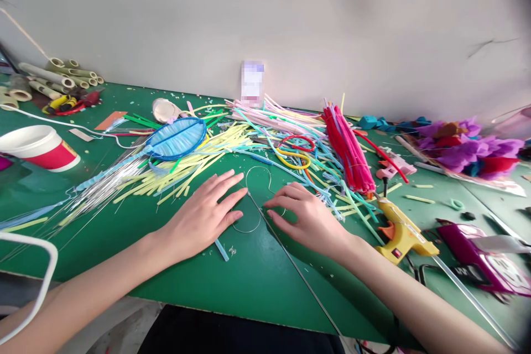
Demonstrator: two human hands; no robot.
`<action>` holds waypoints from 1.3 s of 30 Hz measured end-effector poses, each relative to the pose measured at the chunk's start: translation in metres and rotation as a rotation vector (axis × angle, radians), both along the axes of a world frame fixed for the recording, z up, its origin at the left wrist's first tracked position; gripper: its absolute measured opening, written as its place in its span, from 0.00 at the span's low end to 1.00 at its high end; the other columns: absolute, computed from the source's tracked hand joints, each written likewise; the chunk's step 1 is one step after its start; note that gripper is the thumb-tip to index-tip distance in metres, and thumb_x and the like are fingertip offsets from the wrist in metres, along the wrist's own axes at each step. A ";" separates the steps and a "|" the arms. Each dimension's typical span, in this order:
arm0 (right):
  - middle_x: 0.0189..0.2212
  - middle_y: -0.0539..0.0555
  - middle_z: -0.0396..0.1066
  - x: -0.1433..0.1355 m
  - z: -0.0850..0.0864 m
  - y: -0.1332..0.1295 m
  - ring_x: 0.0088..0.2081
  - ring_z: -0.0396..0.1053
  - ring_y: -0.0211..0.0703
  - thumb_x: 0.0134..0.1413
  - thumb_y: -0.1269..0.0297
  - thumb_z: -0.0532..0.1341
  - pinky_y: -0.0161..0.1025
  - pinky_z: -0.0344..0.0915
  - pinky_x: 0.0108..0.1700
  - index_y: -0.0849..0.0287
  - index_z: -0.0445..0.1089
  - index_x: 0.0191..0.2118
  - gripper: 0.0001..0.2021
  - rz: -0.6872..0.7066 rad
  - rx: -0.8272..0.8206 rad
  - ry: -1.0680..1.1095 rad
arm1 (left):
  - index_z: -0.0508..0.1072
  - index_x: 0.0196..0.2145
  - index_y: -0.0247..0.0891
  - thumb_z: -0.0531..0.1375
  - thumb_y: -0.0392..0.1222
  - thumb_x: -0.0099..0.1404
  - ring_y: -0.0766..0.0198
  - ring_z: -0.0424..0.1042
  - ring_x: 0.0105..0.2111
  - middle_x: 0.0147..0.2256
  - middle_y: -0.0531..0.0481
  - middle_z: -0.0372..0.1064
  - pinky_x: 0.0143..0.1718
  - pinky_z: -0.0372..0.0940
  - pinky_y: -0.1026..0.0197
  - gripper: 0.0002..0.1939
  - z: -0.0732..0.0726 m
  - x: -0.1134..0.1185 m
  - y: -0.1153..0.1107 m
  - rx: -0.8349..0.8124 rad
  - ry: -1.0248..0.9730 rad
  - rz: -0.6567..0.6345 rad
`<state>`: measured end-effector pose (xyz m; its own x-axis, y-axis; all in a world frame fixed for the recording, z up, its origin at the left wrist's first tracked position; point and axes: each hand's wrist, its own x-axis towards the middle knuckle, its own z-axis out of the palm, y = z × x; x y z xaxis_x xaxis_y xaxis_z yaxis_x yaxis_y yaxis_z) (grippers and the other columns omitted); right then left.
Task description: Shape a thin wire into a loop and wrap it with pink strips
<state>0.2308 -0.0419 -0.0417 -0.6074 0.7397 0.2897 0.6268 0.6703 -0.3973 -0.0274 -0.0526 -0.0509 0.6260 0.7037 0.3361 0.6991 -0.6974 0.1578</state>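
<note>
My left hand (207,210) is open, palm down low over the green table, fingers stretched to the right. Opposite it, my right hand (307,213) reaches left with loosely bent fingers that stand apart. Between the two lies a thin metal wire (255,227) bent into loops. Its ends and curves pass close to both hands' fingertips, partly hidden by them. From the loops a straight stem (305,279) runs down to the table's front edge. A short blue strip (221,250) lies under my left wrist. Neither hand visibly grips the wire.
Behind the hands spread yellow strips (219,146), pink strips (277,119) and a blue leaf-shaped piece (178,138). A red bundle (348,149), yellow glue gun (404,232) and purple device (485,257) are right. A paper cup (45,146) and bamboo tubes (62,74) stand left.
</note>
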 end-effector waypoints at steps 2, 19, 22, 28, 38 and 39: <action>0.38 0.56 0.74 -0.003 -0.001 -0.001 0.42 0.67 0.47 0.63 0.65 0.59 0.45 0.68 0.45 0.58 0.76 0.44 0.09 -0.012 0.005 0.001 | 0.65 0.62 0.41 0.52 0.50 0.73 0.46 0.48 0.68 0.67 0.41 0.53 0.65 0.52 0.38 0.23 -0.002 -0.003 0.006 0.026 0.050 -0.008; 0.38 0.57 0.74 -0.005 -0.006 0.000 0.42 0.67 0.48 0.63 0.65 0.59 0.45 0.68 0.46 0.58 0.76 0.44 0.10 -0.044 -0.015 0.026 | 0.68 0.61 0.45 0.53 0.59 0.70 0.41 0.45 0.69 0.70 0.40 0.46 0.65 0.48 0.34 0.28 -0.007 -0.001 0.011 0.008 0.091 -0.008; 0.38 0.57 0.74 -0.004 -0.007 -0.001 0.42 0.67 0.48 0.63 0.65 0.59 0.45 0.68 0.45 0.59 0.76 0.44 0.10 -0.042 -0.017 0.024 | 0.68 0.61 0.44 0.53 0.61 0.69 0.42 0.44 0.69 0.69 0.39 0.47 0.65 0.48 0.34 0.29 -0.008 -0.001 0.011 0.022 0.113 -0.008; 0.37 0.57 0.74 -0.005 -0.005 -0.001 0.42 0.67 0.48 0.63 0.66 0.59 0.46 0.68 0.46 0.58 0.76 0.44 0.09 -0.041 -0.013 0.021 | 0.69 0.61 0.44 0.54 0.64 0.67 0.40 0.44 0.69 0.69 0.38 0.48 0.64 0.47 0.32 0.32 -0.008 0.000 0.011 0.016 0.099 -0.016; 0.37 0.57 0.74 -0.008 0.000 -0.001 0.41 0.68 0.48 0.62 0.67 0.59 0.47 0.69 0.45 0.57 0.76 0.42 0.08 -0.080 -0.013 0.045 | 0.67 0.60 0.41 0.54 0.54 0.71 0.47 0.48 0.68 0.69 0.43 0.49 0.65 0.53 0.40 0.24 -0.003 -0.002 0.011 -0.057 -0.174 0.069; 0.37 0.57 0.74 -0.009 0.000 0.000 0.41 0.68 0.48 0.62 0.67 0.59 0.46 0.69 0.45 0.57 0.76 0.42 0.08 -0.092 -0.016 0.052 | 0.68 0.58 0.41 0.54 0.54 0.71 0.48 0.49 0.68 0.68 0.43 0.52 0.65 0.54 0.40 0.23 -0.003 -0.002 0.012 -0.055 -0.166 0.063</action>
<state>0.2217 -0.0424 -0.0414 -0.5213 0.7964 0.3067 0.6638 0.6043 -0.4408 -0.0293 -0.0411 -0.0543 0.5194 0.7595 0.3917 0.7019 -0.6406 0.3113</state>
